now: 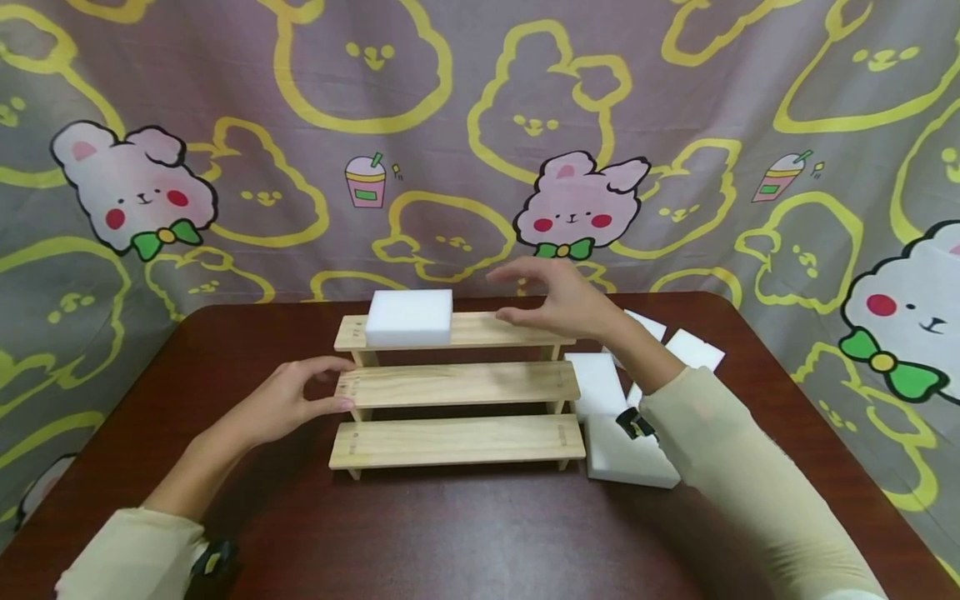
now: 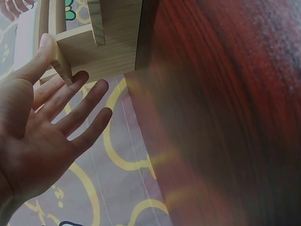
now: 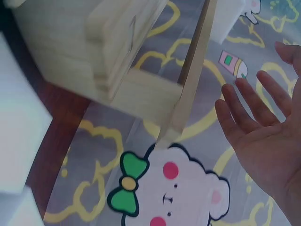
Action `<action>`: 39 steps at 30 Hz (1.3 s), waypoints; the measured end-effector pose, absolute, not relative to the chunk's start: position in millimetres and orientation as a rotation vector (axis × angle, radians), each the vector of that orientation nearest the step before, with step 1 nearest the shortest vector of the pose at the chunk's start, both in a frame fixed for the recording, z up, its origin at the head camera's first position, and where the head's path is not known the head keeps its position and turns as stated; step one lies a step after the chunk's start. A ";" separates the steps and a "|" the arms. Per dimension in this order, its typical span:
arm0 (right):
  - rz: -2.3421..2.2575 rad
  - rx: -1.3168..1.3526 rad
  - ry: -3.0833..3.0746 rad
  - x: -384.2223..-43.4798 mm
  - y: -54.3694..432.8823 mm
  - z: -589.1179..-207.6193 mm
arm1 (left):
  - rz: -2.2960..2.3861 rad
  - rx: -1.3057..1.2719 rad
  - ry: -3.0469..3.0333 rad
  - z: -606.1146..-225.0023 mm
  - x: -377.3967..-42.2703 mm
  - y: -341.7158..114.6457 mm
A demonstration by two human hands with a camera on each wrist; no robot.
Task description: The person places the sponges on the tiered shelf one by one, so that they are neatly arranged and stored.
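A three-tier wooden display stand (image 1: 457, 440) stands on the dark table. My left hand (image 1: 296, 400) grips the left end of its middle tier, with the thumb at the front corner and the index finger at the back corner. In the left wrist view the other fingers of that hand (image 2: 51, 122) spread loosely beside the stand. A white foam block (image 1: 409, 318) lies flat on the left part of the top tier. Over the right part of that tier hovers my right hand (image 1: 566, 304), its thumb and fingers apart and nothing between them.
Several white foam blocks (image 1: 630, 450) lie on the table to the right of the stand, partly behind my right forearm. A patterned curtain (image 1: 450, 125) hangs behind the table (image 1: 465, 533). Each wrist carries a small black device (image 1: 636, 422).
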State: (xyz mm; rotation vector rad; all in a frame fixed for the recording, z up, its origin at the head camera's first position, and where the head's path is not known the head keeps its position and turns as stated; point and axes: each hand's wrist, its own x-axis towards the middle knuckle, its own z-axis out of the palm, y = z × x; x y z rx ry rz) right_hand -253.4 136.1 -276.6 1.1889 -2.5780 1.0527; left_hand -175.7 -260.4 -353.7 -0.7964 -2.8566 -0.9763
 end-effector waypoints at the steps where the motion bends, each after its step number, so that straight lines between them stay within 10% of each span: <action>1: 1.044 1.179 -2.582 -252.8 139.4 -276.7 | -0.975 -0.800 -2.854 -353.6 -175.7 -260.4; 39: 0.981 0.571 -2.829 -267.1 268.6 -342.9 | -0.988 -0.807 -2.854 -353.1 -175.2 -259.9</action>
